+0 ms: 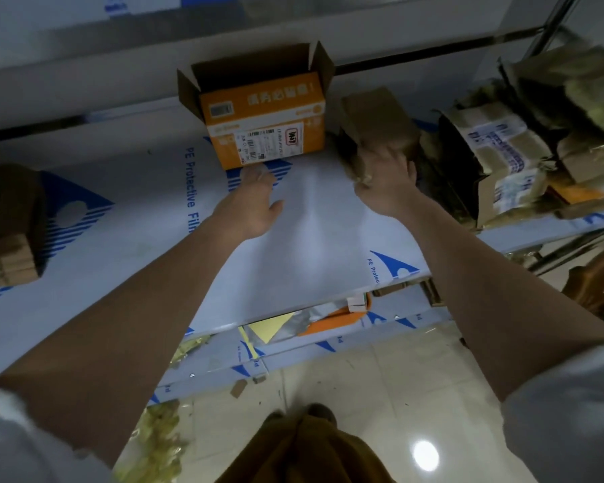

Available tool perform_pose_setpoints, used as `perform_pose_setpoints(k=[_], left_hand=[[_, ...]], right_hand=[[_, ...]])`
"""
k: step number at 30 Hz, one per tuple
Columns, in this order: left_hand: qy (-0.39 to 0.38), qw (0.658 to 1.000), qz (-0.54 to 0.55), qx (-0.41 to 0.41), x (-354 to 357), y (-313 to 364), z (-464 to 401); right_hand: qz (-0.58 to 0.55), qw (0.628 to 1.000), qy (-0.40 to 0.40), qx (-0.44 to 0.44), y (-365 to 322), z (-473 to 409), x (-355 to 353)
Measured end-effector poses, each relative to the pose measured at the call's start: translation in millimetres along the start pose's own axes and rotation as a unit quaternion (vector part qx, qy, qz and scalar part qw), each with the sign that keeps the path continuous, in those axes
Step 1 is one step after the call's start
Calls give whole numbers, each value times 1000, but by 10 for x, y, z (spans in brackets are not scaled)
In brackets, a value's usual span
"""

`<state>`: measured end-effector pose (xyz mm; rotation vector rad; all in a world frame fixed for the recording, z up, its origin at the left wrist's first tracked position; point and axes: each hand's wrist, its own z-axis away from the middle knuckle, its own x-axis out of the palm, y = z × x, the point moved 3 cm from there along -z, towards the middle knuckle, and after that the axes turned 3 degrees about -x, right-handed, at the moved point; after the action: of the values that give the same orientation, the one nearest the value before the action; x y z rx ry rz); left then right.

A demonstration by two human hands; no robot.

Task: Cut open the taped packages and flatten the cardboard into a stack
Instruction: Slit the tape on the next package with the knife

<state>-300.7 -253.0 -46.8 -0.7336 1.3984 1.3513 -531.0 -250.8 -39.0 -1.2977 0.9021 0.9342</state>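
We see a wide shelf (126,210) covered in white protective film with blue print, running across most of the view, with a lower shelf (328,343) beneath it and a tiled floor (346,406) below that. On the right end of the shelf we find a heap of taped packages (496,158), crumpled and piled against one another. At the far left edge sits a dark brown box (11,217), only partly in view. Near the back of the shelf, in the middle, stands an orange box (262,123) with its top flaps open and a shipping label on its near side. Just to its right lies a brown taped package (377,123), tilted. Our right hand (384,179) is on the near end of that package with fingers curled onto it, gripping it, though motion blur hides the exact hold. Our left hand (255,193) reaches forward with fingers loosely extended, its fingertips touching or just short of the bottom edge of the orange box; we cannot tell which.
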Motion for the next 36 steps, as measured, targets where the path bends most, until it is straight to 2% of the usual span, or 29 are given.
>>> perform_pose_setpoints(k=[10, 13, 16, 18, 21, 23, 26, 29, 32, 36], left_hand=[[-15, 995, 80, -64, -127, -193, 412], [-23, 980, 168, -101, -164, -319, 558], [-31, 947, 276, -160, -244, -464, 716], [-30, 935, 305, -178, -325, -592, 848], [-24, 927, 324, -185, -460, -851, 1068], [-18, 921, 341, -189, -542, -1036, 1241], [-21, 912, 359, -195, -652, -1315, 1537], [-17, 909, 366, -197, -776, -1650, 1830], [-19, 906, 369, -208, -887, -1993, 2058], [-22, 884, 415, -213, -1020, -2319, 2305]], right_hand=[[-104, 986, 102, -83, -396, 779, 15], [-149, 977, 112, -106, -592, 970, 15], [-198, 964, 141, -111, -778, 1132, 64], [-239, 945, 195, -104, -918, 1249, 89], [-361, 896, 249, -76, -1187, 1413, 164], [-399, 885, 231, -63, -1465, 1508, 256], [-392, 896, 206, -35, -1906, 1685, 463], [-418, 890, 184, -22, -2352, 1876, 650], [-402, 896, 182, -53, -2759, 2026, 844], [-346, 909, 182, -143, -3262, 2162, 1056]])
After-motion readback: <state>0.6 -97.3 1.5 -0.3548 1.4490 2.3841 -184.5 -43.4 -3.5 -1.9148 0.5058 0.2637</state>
